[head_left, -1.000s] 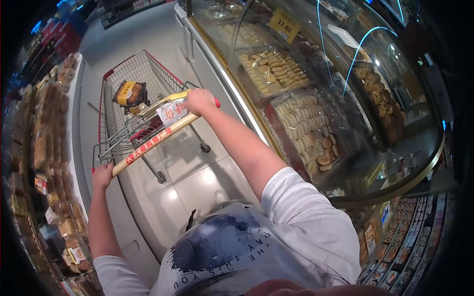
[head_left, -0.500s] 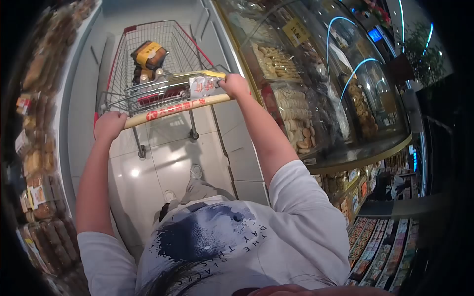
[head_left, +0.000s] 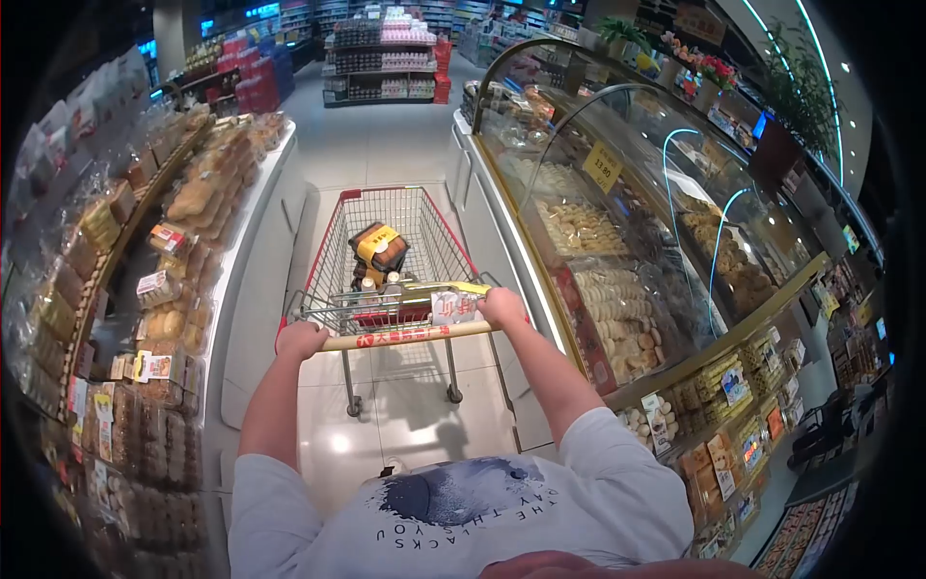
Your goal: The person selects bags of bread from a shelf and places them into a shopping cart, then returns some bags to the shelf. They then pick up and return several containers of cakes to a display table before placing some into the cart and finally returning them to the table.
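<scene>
In the head view, a wire shopping cart with red edges stands in front of me in the aisle. My left hand is wrapped round the left end of its tan handlebar, and my right hand round the right end. The handlebar carries red lettering. Inside the basket lies a dark package with a yellow label, on top of other dark packaging. Nearer to me are two light-capped bottles, partly hidden by the wire. A white sign with red characters hangs beside my right hand.
Shelves of packaged bread line the left side. On the right stands a curved glass case holding pastries, with a yellow price tag. A stacked product display stands ahead, where the tiled floor runs on.
The view has tilted up, bringing the aisle ahead and the far display into sight. The cart and my hands appear lower and further right in the picture. Both hands keep their grip.
</scene>
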{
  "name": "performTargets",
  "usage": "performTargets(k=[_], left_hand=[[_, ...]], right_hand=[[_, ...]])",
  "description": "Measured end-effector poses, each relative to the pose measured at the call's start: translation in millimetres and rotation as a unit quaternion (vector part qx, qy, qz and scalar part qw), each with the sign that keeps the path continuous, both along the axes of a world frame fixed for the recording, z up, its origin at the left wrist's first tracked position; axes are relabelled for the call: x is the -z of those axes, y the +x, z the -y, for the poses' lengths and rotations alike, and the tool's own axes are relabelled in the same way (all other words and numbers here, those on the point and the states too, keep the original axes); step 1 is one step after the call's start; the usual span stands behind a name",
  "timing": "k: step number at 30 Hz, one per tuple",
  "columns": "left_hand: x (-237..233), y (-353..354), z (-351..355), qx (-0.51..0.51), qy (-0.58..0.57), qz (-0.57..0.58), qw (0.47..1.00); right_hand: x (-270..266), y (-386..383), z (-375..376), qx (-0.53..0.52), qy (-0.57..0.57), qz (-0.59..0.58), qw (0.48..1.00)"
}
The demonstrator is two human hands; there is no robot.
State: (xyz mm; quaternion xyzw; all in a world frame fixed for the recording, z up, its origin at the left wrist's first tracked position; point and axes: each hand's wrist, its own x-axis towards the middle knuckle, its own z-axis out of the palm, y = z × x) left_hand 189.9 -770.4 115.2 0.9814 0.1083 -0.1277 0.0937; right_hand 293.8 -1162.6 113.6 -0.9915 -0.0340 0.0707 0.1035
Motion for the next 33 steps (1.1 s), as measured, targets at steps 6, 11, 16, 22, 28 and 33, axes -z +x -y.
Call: performTargets(k=[6,11,16,22,28,33], left_hand=[[-4,-51,11,-0.01,0.021,0.01,1.0],[-13,-91,38,-0.029,0.007,0.005,1.0],[-17,-129,64,-0.027,0.005,-0.023,0.999],[-16,-173,81,-0.031,-0.016,-0.021,0.999],[-23,-216,96,-0.022,-0.016,-0.037,0.999],[-22,-260,108,0.001,0.001,-0.011,1.0]], right_hand=[[-13,-49,9,-0.014,0.014,-0.003,1.0],[-21,-79,30,-0.021,0.022,-0.016,0.999],[-14,-101,52,-0.05,0.017,-0.02,0.998],[-12,-135,69,-0.059,0.01,0.001,0.998],[-9,-177,83,-0.036,0.001,0.014,0.999],[-11,-224,93,-0.01,0.023,0.027,0.999]])
